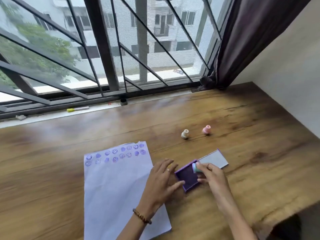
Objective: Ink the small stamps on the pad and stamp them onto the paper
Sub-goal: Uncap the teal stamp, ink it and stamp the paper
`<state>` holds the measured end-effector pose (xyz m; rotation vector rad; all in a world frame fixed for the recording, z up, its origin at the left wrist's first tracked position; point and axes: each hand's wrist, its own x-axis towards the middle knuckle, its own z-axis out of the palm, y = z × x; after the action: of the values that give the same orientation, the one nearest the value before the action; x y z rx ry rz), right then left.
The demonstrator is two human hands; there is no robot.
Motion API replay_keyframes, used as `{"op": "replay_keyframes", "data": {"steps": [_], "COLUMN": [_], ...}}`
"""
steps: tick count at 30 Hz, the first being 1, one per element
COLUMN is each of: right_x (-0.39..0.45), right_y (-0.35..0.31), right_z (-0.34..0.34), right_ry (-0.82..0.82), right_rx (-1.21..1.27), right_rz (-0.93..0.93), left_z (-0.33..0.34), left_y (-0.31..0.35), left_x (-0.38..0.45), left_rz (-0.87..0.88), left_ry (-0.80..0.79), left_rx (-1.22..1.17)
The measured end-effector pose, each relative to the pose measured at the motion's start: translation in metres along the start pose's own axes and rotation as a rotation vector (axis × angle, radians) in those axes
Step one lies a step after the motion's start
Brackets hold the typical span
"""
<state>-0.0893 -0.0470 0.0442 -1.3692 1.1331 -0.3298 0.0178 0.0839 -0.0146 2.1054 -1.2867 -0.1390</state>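
Lower centre-right: right hand (210, 174) pinches green stamp (196, 168) onto the purple ink pad (187, 179) to load ink, left hand (162, 179) flat with fingers spread bracing the pad's edge beside the paper (117, 184), two spare stamps (185, 134) above.

Right hand (210, 174) pinches green stamp (196, 168) over purple pad (187, 179), lid (213, 160) open behind. Left hand (161, 177) spread flat, steadying pad's left edge, overlapping paper (114, 184) with 2 rows of purple prints. Cream stamp (185, 134) and pink stamp (206, 130) stand farther back on counter (251, 144).
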Motion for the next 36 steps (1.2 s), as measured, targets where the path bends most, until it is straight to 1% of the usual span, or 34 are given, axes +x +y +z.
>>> {"op": "replay_keyframes", "data": {"steps": [2,4,6,10,13,15,19,21,23,25,27,29,30,31,33,34,36], "right_x": [0.002,0.002,-0.001,-0.006,-0.010,-0.011,-0.006,-0.003,-0.001,-0.001,0.003,0.011,0.017,0.023,0.024,0.020,0.007], "right_y": [0.000,0.001,0.005,0.021,0.031,0.034,0.032,0.025,0.016,0.007,-0.002,-0.010,-0.013,-0.015,-0.018,-0.017,-0.013], "right_z": [-0.013,-0.018,-0.016,-0.004,0.001,0.000,-0.001,0.002,0.005,0.010,0.013,0.012,0.009,0.004,-0.007,-0.010,-0.011], "right_ry": [0.020,0.012,-0.031,-0.179,-0.182,-0.184,-0.261,-0.296,-0.333,-0.319,-0.308,-0.300,-0.299,-0.302,-0.325,-0.330,-0.312], "right_rx": [-0.336,-0.552,-0.634,-0.820,-0.961,-1.021,-1.102,-1.186,-1.211,-1.192,-1.164,-1.100,-1.022,-0.870,-0.425,-0.208,0.113], "right_rz": [-0.156,-0.260,-0.360,-0.565,-0.717,-0.764,-0.766,-0.753,-0.693,-0.632,-0.532,-0.368,-0.272,-0.168,0.050,0.134,0.235], "left_z": [0.012,0.019,0.022,0.026,0.028,0.030,0.032,0.032,0.030,0.029,0.028,0.026,0.025,0.024,0.016,0.009,-0.011], "left_y": [0.003,0.006,0.009,0.009,0.010,0.009,0.008,0.009,0.009,0.010,0.012,0.013,0.013,0.013,0.015,0.016,0.013], "left_x": [-0.006,-0.011,-0.014,-0.018,-0.019,-0.019,-0.019,-0.019,-0.018,-0.018,-0.018,-0.018,-0.019,-0.020,-0.026,-0.031,-0.046], "left_rz": [-0.016,-0.050,-0.075,-0.127,-0.137,-0.142,-0.152,-0.154,-0.149,-0.155,-0.170,-0.178,-0.165,-0.145,-0.129,-0.145,-0.199], "left_ry": [-0.034,-0.072,-0.095,-0.046,0.001,0.025,0.058,0.067,0.059,0.037,0.008,-0.035,-0.050,-0.054,-0.027,-0.001,0.043], "left_rx": [0.030,0.051,0.076,0.064,0.057,0.055,0.047,0.042,0.036,0.035,0.042,0.056,0.080,0.116,0.185,0.208,0.236]}}
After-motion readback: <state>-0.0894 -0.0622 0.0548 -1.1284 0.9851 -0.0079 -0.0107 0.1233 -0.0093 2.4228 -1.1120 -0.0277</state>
